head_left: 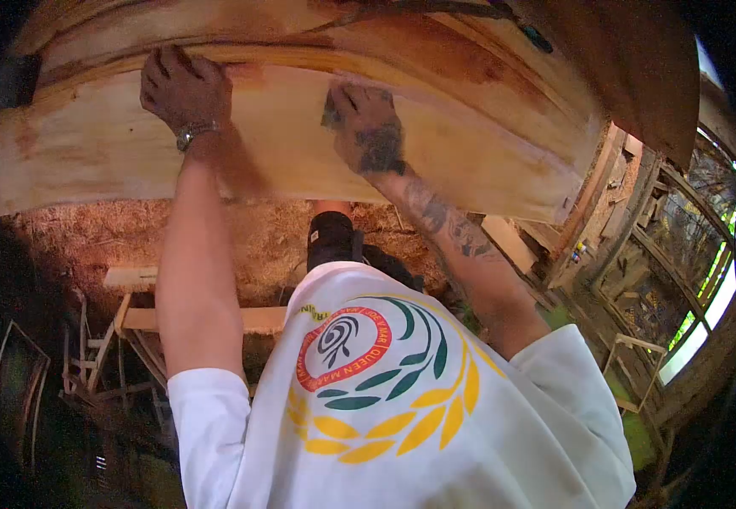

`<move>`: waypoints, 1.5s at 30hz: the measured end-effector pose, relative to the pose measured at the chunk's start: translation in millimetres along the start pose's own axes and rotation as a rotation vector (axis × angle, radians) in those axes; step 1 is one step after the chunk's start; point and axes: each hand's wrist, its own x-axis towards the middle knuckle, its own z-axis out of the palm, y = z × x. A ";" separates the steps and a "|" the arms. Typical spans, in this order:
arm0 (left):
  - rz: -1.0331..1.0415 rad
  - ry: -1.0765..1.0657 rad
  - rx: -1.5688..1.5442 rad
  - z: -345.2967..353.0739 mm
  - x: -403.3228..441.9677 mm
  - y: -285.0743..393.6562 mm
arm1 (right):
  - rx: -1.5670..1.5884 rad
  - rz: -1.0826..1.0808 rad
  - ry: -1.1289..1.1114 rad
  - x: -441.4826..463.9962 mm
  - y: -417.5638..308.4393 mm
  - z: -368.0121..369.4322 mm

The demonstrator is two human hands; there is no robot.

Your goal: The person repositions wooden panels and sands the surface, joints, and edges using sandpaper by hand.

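Note:
A long, pale, curved wooden panel [283, 144] spans the view in front of me. At its upper edge, on the left, lies my left hand [188, 89], with the fingers curled against the wood and a watch [193, 134] on the wrist. Whether anything is under those fingers is hidden. Farther right, my right hand [368, 127] is closed and pressed to the panel's face. A small dark grey piece [331, 112], which looks like sandpaper, shows at its fingers. The back of this hand is dark, and tattoos run along the forearm.
Darker curved planks [436, 51] rise above the panel. Brown debris [105, 242] covers the ground below it, beside a wooden trestle [207, 319]. Wooden framing [614, 204] and loose boards [508, 244] are at the right. A dark object [20, 81] sits at the upper left.

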 end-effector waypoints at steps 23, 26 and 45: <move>0.000 -0.049 -0.029 -8.0 0.3 2.6 | 0.009 0.106 -0.054 -5.1 -13.1 -7.8; 0.004 -0.020 -0.019 -4.0 -3.6 -2.7 | -0.115 0.098 0.155 -10.0 4.3 -9.0; 0.020 -0.035 0.014 -11.5 1.0 4.9 | 0.065 0.203 0.136 -12.6 23.8 -17.8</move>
